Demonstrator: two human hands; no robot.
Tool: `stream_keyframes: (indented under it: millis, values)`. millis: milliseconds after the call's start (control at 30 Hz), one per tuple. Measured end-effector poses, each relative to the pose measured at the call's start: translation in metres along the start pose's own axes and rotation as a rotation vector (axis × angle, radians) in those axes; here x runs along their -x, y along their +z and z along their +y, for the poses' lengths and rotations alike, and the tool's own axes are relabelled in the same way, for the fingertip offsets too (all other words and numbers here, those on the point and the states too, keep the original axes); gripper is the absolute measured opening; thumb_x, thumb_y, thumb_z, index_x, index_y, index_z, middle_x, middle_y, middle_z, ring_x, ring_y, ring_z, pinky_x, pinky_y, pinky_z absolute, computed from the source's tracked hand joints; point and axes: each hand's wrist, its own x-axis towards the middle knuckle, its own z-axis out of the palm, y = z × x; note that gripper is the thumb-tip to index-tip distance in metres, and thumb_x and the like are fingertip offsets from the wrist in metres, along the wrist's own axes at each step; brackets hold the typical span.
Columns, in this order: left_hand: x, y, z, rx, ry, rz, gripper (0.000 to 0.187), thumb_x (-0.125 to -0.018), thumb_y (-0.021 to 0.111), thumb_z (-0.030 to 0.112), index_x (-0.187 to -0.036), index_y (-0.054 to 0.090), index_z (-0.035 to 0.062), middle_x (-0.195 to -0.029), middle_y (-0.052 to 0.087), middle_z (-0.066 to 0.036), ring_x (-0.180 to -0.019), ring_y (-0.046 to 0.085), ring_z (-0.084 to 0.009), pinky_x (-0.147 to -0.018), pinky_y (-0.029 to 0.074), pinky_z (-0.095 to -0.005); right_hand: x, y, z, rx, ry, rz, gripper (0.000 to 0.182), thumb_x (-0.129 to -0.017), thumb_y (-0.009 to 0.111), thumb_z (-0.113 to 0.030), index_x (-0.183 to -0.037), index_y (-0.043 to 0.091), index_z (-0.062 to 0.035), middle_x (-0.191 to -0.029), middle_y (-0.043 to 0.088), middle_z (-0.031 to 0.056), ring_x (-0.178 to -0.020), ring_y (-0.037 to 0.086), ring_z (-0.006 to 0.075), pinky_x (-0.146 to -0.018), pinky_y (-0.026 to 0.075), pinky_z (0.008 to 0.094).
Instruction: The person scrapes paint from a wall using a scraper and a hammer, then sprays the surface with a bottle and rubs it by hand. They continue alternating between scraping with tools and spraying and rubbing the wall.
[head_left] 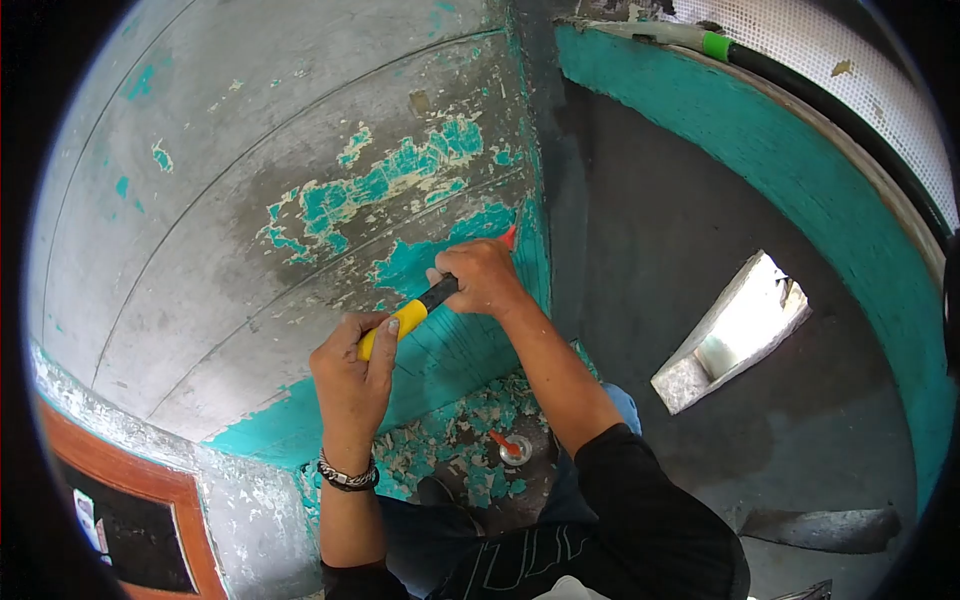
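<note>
Both of my hands are closed around a long-handled scraper (408, 318) with a yellow and black handle. My left hand (350, 368), with a chain bracelet at the wrist, grips the yellow end. Farther up, my right hand (482, 277) wraps round the tool near its red head, and its blade is hidden from view. The head is up against the wall (230, 240), close to the corner. Teal paint (405, 375) covers the wall's lower part, and flaking patches of teal paint (390, 180) stand out on the bare grey surface above.
Paint flakes (450, 440) litter the floor by my feet, around a round metal object (515, 450) with an orange part. A bright opening (735, 335) is at right, below a teal band (790, 160). An orange-brown frame (125, 460) is at lower left.
</note>
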Motion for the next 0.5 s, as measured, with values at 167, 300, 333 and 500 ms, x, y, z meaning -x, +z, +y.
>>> stream_keyframes:
  millis: [167, 300, 333, 500]
  values:
    - [-0.0004, 0.0003, 0.0003, -0.011, 0.045, 0.008, 0.014, -0.087, 0.066, 0.012, -0.086, 0.065, -0.0026, -0.074, 0.067, -0.014, -0.062, 0.062, -0.0153, -0.058, 0.047, -0.0266, 0.0004, -0.0014, 0.0015, 0.008, 0.004, -0.013, 0.027, -0.067, 0.073, -0.016, -0.056, 0.049, -0.009, -0.051, 0.049, 0.0056, -0.046, 0.051, 0.0245, -0.044, 0.037, 0.0391]
    - [-0.0018, 0.0025, 0.0021, -0.004, 0.017, -0.002, 0.014, -0.086, 0.066, 0.011, -0.086, 0.064, -0.0029, -0.074, 0.067, -0.014, -0.063, 0.062, -0.0165, -0.058, 0.047, -0.027, 0.0027, -0.0036, 0.0055, -0.006, 0.02, -0.015, 0.025, -0.065, 0.073, -0.015, -0.057, 0.05, -0.0086, -0.052, 0.05, 0.006, -0.047, 0.052, 0.0251, -0.045, 0.037, 0.0395]
    - [-0.0021, 0.0044, 0.0015, 0.002, 0.046, 0.001, 0.014, -0.087, 0.066, 0.011, -0.086, 0.064, -0.0028, -0.075, 0.067, -0.014, -0.063, 0.063, -0.017, -0.059, 0.048, -0.0272, 0.0015, -0.0053, 0.0063, 0.029, 0.036, -0.016, 0.024, -0.064, 0.073, -0.015, -0.057, 0.051, -0.0085, -0.052, 0.05, 0.0063, -0.048, 0.052, 0.0253, -0.046, 0.038, 0.0395]
    - [-0.0047, 0.0069, 0.003, 0.003, 0.077, 0.0, 0.014, -0.087, 0.065, 0.011, -0.086, 0.065, -0.0022, -0.075, 0.066, -0.014, -0.063, 0.063, -0.0171, -0.059, 0.048, -0.0273, 0.0013, -0.0076, 0.0078, -0.006, 0.033, -0.029, 0.024, -0.064, 0.073, -0.013, -0.057, 0.051, -0.0081, -0.053, 0.051, 0.0069, -0.049, 0.053, 0.0259, -0.047, 0.038, 0.0397]
